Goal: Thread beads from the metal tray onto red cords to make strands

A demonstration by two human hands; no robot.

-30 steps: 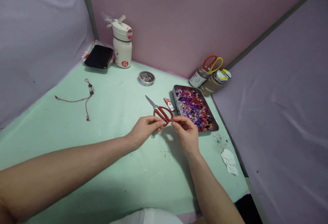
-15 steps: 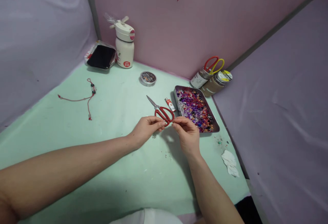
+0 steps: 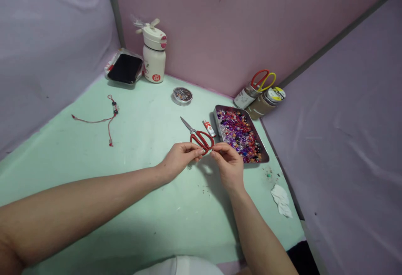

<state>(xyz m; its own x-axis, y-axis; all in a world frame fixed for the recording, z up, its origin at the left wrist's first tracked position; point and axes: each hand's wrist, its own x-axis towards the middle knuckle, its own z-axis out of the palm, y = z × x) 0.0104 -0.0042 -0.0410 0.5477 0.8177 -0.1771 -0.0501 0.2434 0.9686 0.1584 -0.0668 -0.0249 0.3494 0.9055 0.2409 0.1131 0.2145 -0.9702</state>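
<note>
My left hand [image 3: 184,157] is closed in a pinch, fingertips just in front of the red handles of the scissors [image 3: 201,137]. Close to its right, my right hand [image 3: 230,166] pinches too, thumb against forefinger. Whatever lies between the fingertips of either hand is too small to make out. The scissors lie on the table with their blades pointing to the back left. Beside them is a red and white lighter [image 3: 209,128]. A metal tray [image 3: 266,158] of purple, red, orange and clear beads stands just behind my right hand.
A beaded red cord [image 3: 94,121] lies on the green tabletop [image 3: 141,128] at the left. Farther back are a black tray [image 3: 125,68], a white bottle [image 3: 154,63], a round case [image 3: 182,95] and jars [image 3: 266,102]. Crumpled tissue [image 3: 282,201] rests at the right.
The view has shifted very slightly. Both hands keep nearly the same pinched pose and place; nothing has been visibly let go or taken up.
</note>
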